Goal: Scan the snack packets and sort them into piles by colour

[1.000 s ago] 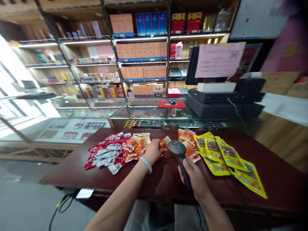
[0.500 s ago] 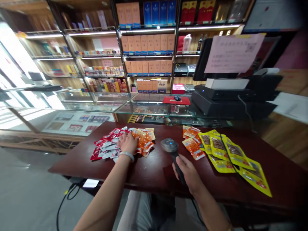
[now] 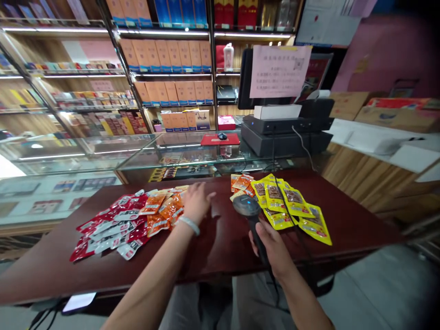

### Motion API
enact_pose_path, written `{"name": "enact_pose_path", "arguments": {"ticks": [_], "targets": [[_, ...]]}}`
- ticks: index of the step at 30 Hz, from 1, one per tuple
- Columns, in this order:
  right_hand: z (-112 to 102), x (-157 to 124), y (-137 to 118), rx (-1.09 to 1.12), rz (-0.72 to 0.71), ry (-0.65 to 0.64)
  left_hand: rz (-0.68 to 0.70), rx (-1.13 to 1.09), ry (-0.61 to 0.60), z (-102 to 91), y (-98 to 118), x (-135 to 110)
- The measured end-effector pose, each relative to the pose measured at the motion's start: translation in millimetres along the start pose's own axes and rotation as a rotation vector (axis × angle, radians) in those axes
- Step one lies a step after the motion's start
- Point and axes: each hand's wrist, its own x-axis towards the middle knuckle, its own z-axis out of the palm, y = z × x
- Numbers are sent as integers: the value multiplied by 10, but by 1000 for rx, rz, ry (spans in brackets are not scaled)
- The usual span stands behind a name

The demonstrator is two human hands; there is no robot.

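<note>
My right hand [image 3: 271, 247] grips the handle of a black barcode scanner [image 3: 246, 206], whose head points at the packets on the right. My left hand [image 3: 197, 200], with a pale bracelet on the wrist, hovers with fingers spread above the dark red table [image 3: 223, 247], just right of a pile of orange packets [image 3: 163, 208]. It holds nothing. Red packets [image 3: 110, 224] lie further left. A few orange packets [image 3: 241, 182] and several yellow packets [image 3: 288, 206] lie to the right of the scanner.
Behind the table stands a glass display counter [image 3: 137, 153] with a red mouse pad and mouse [image 3: 220, 137]. A black till with a monitor and a pink notice [image 3: 280, 71] sits at the back right. Shelves of boxes fill the back wall. A wooden counter [image 3: 371, 174] runs along the right.
My left hand left the orange and red packet pile and moved right, fingers now spread over bare table. The scanner stayed in my right hand. The view swung to the right.
</note>
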Motion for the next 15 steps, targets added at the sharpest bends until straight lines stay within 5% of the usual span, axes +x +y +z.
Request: {"name": "enact_pose_path", "arguments": {"ticks": [4, 7, 11, 15], "targets": [[-203, -54, -38, -7, 13, 120, 45, -87, -241, 363, 659, 64], [-309, -107, -54, 3, 25, 179, 16, -89, -305, 541, 877, 117], [-369, -156, -57, 29, 42, 204, -31, -177, -284, 630, 845, 166], [-291, -162, -45, 29, 71, 148, -131, -535, -277, 645, 579, 131]]}}
